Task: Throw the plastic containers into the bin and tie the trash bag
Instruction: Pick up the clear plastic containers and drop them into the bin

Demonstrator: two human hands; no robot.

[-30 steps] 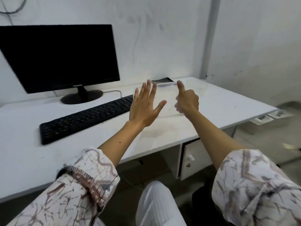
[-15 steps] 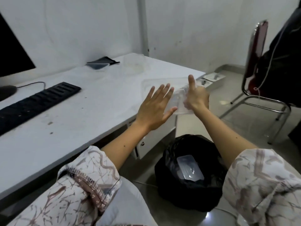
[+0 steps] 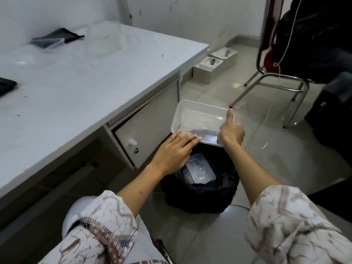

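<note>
A clear rectangular plastic container (image 3: 198, 117) hangs over the floor just beyond a bin lined with a black trash bag (image 3: 202, 195). My right hand (image 3: 231, 131) grips its right rim, thumb up along the edge. With straight fingers, my left hand (image 3: 174, 152) touches the container's near left edge. Inside the bag lies another clear plastic piece (image 3: 197, 171). On the white desk (image 3: 80, 80) stand one more clear container (image 3: 103, 41) and a lidded one (image 3: 47, 41) near the wall.
The desk's cabinet door (image 3: 146, 128) stands ajar right beside the bin. A metal-legged chair (image 3: 276, 77) with dark clothing stands at the right. Two small white boxes (image 3: 213, 65) sit on the tiled floor by the wall. A keyboard corner (image 3: 5, 86) shows at left.
The view has swung from the desk and monitor down to the bin. Both hands have come down and right, carrying the clear container from desk height to just above the bag.
</note>
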